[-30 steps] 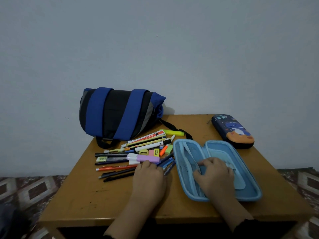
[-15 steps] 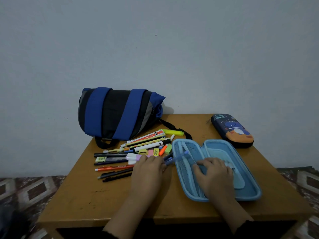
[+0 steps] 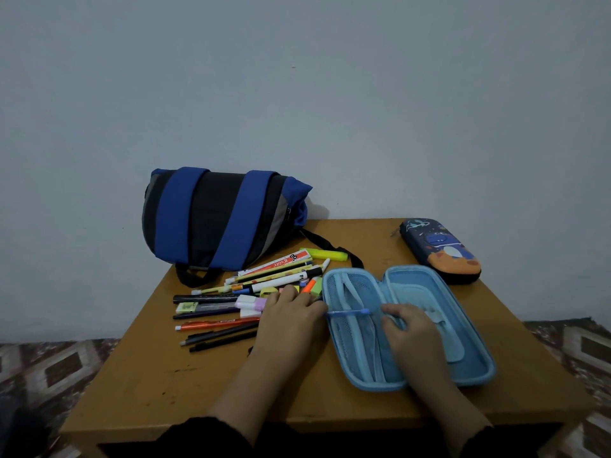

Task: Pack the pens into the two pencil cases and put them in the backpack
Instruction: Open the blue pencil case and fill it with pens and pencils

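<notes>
An open light-blue pencil case lies on the wooden table at front right. My left hand grips a blue pen and holds it across the case's left mesh half. My right hand rests inside the case, fingers curled at the pen's tip. A pile of pens, markers and erasers lies left of the case. A dark-blue pencil case with a space print sits shut at the back right. The blue and black backpack lies at the back left.
The backpack's black strap trails across the table behind the pens. A patterned floor shows on both sides of the table. A plain wall stands behind.
My left hand lifted a blue pen out of the pile and carried it rightward over the open case. My right hand stayed inside the case.
</notes>
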